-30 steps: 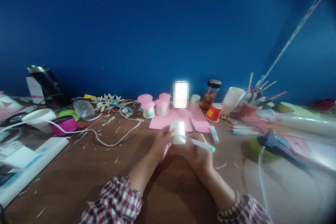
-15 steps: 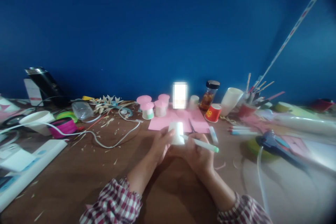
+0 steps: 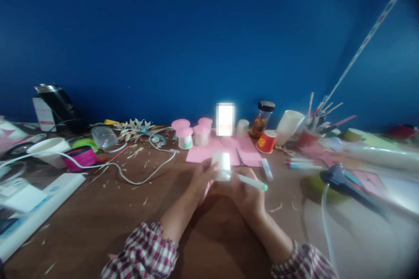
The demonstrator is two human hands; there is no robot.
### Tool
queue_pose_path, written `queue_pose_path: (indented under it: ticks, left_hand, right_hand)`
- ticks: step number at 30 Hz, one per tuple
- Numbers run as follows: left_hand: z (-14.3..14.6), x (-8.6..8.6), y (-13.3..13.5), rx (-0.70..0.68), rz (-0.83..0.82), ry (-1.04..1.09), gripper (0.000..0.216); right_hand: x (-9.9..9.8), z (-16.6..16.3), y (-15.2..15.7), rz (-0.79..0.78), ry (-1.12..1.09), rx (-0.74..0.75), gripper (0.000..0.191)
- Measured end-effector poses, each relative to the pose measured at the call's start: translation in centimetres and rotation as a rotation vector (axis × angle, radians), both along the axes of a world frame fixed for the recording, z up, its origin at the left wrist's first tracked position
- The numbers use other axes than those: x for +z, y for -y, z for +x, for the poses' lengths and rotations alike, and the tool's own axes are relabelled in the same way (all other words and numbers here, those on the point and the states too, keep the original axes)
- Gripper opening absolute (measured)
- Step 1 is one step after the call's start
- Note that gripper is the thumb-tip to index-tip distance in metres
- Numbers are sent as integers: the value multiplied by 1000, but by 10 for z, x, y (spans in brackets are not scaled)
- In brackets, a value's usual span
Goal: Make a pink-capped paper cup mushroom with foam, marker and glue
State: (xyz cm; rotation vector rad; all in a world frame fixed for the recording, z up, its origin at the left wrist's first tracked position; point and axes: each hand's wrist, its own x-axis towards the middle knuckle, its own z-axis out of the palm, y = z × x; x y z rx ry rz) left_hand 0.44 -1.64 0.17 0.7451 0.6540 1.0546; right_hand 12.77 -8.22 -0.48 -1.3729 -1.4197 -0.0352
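Note:
A small white paper cup [image 3: 221, 163] is gripped by my left hand [image 3: 203, 179], its thumb along the cup's side. My right hand [image 3: 248, 192] is closed round a white marker pen [image 3: 252, 182] with a green end, the other end pointing at the cup's lower right; its tip is hidden or too blurred to see. Behind the hands lies a sheet of pink paper [image 3: 196, 155] with scissors [image 3: 240, 157] on it. Several small cups topped with pink discs [image 3: 184, 132] stand at its left back. A glue stick or similar white tube [image 3: 266, 169] lies right of the paper.
A red paper cup [image 3: 266, 141], a dark-lidded jar [image 3: 260, 122] and a white cup [image 3: 288, 126] stand right of the paper. A glue gun [image 3: 340, 176] rests further right. At left are a white cable [image 3: 137, 183], a power strip [image 3: 62, 189] and magenta tape [image 3: 80, 159].
The green end of the marker has shifted slightly left and my right hand has turned a little. My left hand still holds the cup. The whole view has moved slightly.

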Motion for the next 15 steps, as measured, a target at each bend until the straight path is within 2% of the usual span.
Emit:
queue_pose_path:
  ticks: [15]
  left_hand:
    - [0, -4, -2, 7, 4, 7, 39]
  right_hand:
    - [1, 0, 0, -28, -14, -1, 9]
